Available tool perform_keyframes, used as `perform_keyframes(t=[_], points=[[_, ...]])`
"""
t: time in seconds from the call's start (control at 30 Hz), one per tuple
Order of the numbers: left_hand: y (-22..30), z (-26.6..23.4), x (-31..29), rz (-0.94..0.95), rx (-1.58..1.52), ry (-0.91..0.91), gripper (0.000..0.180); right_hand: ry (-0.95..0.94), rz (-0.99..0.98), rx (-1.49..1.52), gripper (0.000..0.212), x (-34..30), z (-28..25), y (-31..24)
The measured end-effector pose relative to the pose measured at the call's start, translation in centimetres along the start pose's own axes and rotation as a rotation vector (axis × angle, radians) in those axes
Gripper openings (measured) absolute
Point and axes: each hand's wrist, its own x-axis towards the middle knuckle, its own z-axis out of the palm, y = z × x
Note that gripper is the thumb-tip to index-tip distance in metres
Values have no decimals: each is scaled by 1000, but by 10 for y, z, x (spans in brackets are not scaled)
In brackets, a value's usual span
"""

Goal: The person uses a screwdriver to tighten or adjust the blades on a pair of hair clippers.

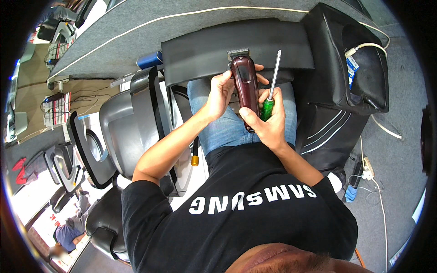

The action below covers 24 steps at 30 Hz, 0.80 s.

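Holding steady at the centre of the frame, both hands share one dark red hair clipper [246,84], its metal blade end pointing up the picture! The left hand [219,96] comes in from the left, thumb along the clipper's side near the head, fingertips showing past the far edge, so it's pinching the upper body. Over to the right hand [271,125], and it's doing double duty: thumb laid across the clipper's lower body, fingers curled round a screwdriver [267,108] with a green handle, the metal shaft standing up the frame just beside the clipper.

Beneath it all, blue jeans [227,129] and a black shirt [195,236] in the lower centre. Across the top runs a black padded cushion [205,52], with a blue box [149,60] just off its left end. Upper right, a blue packet [351,73] sits on black upholstery [321,59]; a white power strip [368,168] lies on grey carpet [396,136] at the right. Left of centre, a dark chair [127,113], and at the lower left, another person [68,234]!
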Motion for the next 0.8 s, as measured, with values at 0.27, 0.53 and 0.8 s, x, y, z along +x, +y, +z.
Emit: perform_keyframes(t=[0.27,0.53,0.8], points=[[-2,-1,-1,-38,6,20,84,-2,45,43,46,-1,-1,-13],[-6,-5,0,-35,58,12,87,2,114,30,47,1,-7,-9],[-10,-6,1,-60,104,1,75,121,46,39,48,8,1,-3]])
